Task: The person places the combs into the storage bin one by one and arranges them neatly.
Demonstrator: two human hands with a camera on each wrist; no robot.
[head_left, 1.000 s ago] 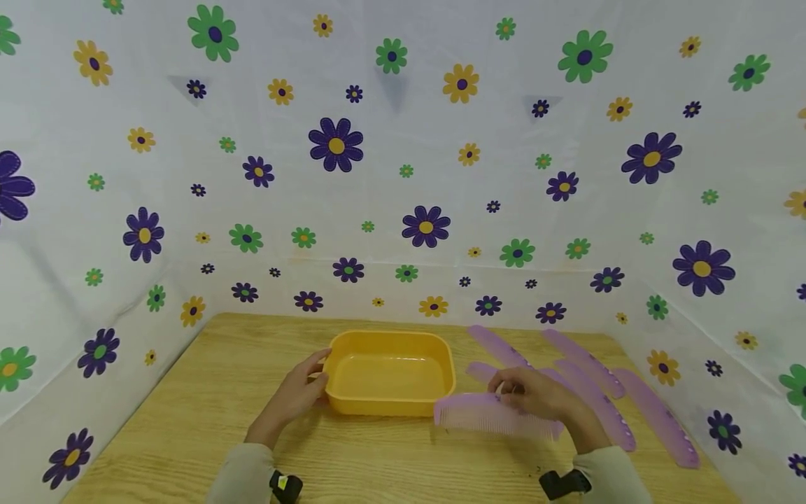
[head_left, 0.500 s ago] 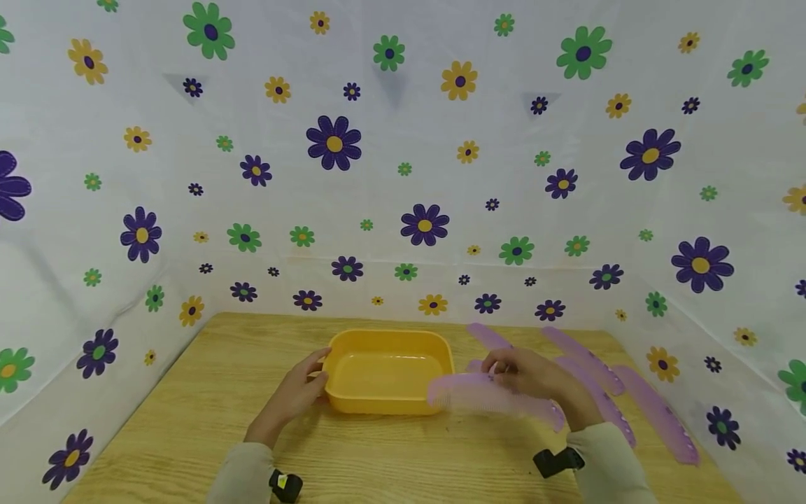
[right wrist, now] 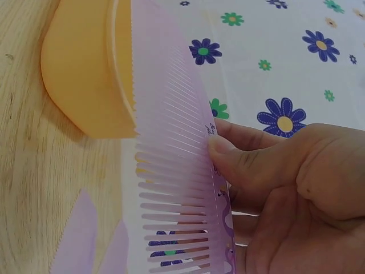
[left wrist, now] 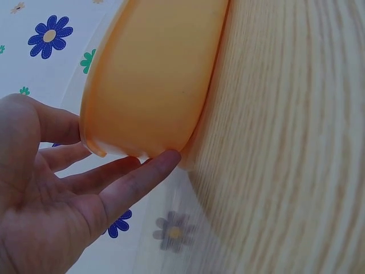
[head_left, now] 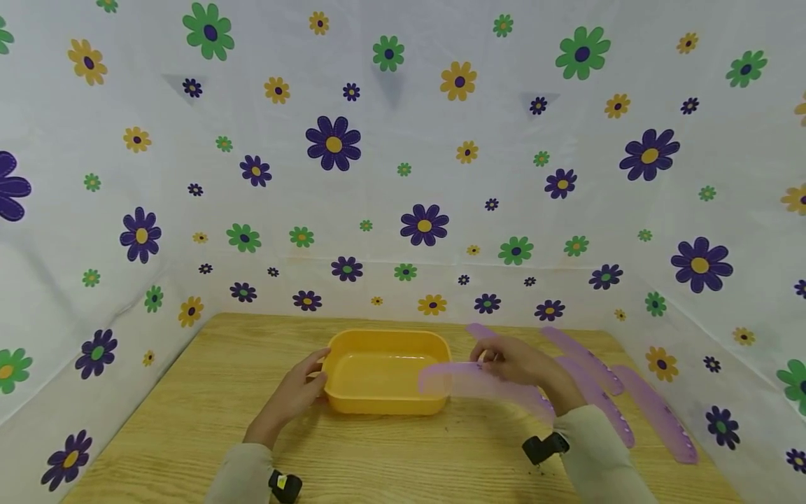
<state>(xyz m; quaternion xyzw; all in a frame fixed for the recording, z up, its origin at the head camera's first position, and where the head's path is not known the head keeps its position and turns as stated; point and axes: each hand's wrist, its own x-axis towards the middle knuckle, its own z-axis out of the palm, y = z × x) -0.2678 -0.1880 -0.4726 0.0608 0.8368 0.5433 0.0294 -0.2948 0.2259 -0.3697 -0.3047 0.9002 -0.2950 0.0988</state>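
A translucent purple comb [head_left: 466, 378] is pinched at its spine between the thumb and fingers of my right hand [head_left: 519, 364]. Its left end overlaps the right edge of a yellow plastic tub [head_left: 387, 406]. In the right wrist view, the comb's teeth [right wrist: 174, 228] face left and printed marks run along the spine. My left hand [head_left: 296, 395] touches the tub's left end. Seen from the left wrist, nearly straight fingertips [left wrist: 171, 160] lie against the tub's outer end wall [left wrist: 125, 149], while the tips nearest the rim are partly hidden.
More purple combs lie on the wooden table [head_left: 378, 462] at the right: a far comb [head_left: 581, 358], a middle comb [head_left: 598, 402] and a near-edge comb [head_left: 658, 416]. Another comb [head_left: 480, 330] is partly hidden behind my right hand. A flower-printed sheet [head_left: 378, 196] surrounds the table.
My right hand has lifted the comb and carried it left and away from me, so its end reaches further over the tub. The left hand stays at the tub.
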